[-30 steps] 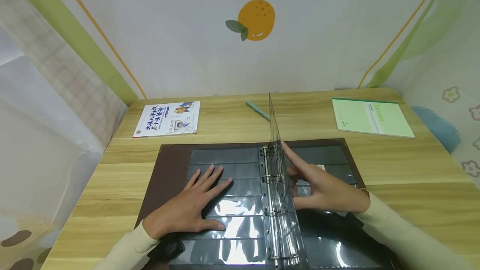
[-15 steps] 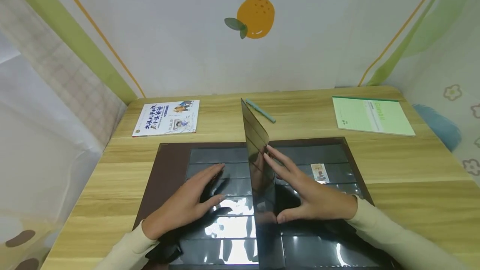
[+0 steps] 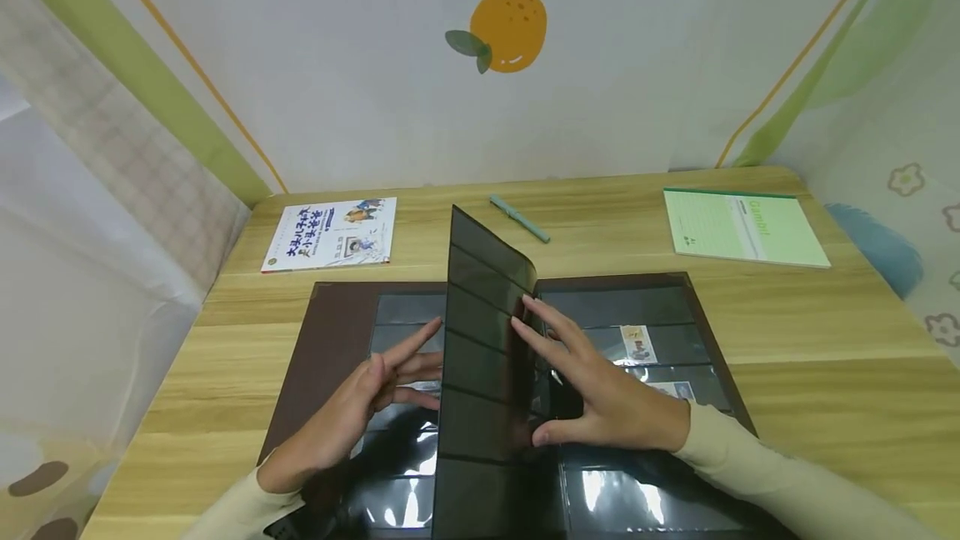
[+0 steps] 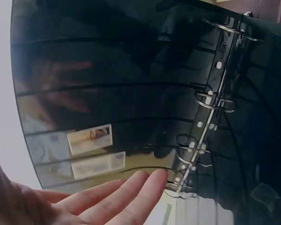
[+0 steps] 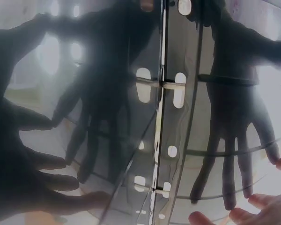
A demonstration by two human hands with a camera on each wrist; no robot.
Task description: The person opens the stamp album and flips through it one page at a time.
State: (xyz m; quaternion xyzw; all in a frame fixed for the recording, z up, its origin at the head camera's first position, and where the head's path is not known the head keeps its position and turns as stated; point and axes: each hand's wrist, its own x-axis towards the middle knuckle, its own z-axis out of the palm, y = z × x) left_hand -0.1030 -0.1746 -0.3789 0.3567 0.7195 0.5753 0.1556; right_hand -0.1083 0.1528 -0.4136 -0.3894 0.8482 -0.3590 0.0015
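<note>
A ring-bound stamp album (image 3: 337, 315) lies open, its dark brown cover flat under black pocket pages. One black page (image 3: 480, 373) stands raised, leaning left over the spine. My right hand (image 3: 607, 390) has fingers spread, fingertips touching the raised page's right face near the spine. On the left, my left hand (image 3: 360, 402) has its fingers extended toward the page's free edge, some fingertips overlapped by it. Two small stamps (image 3: 638, 344) sit in the right-hand pockets. In the left wrist view, stamps (image 4: 90, 138) show on the raised page, and metal rings (image 4: 215, 101) run along the spine.
A white picture booklet (image 3: 330, 233) lies at the back left of the wooden table (image 3: 195, 390). Behind the album is a green pen (image 3: 519, 218). A light green notebook (image 3: 746, 227) lies at the back right. A printed curtain (image 3: 337, 90) hangs behind the table.
Several clear-looking pages stood upright a second ago; now one black page leans further left. The left hand has lifted off the left page and turned. The right hand has shifted left, uncovering stamps.
</note>
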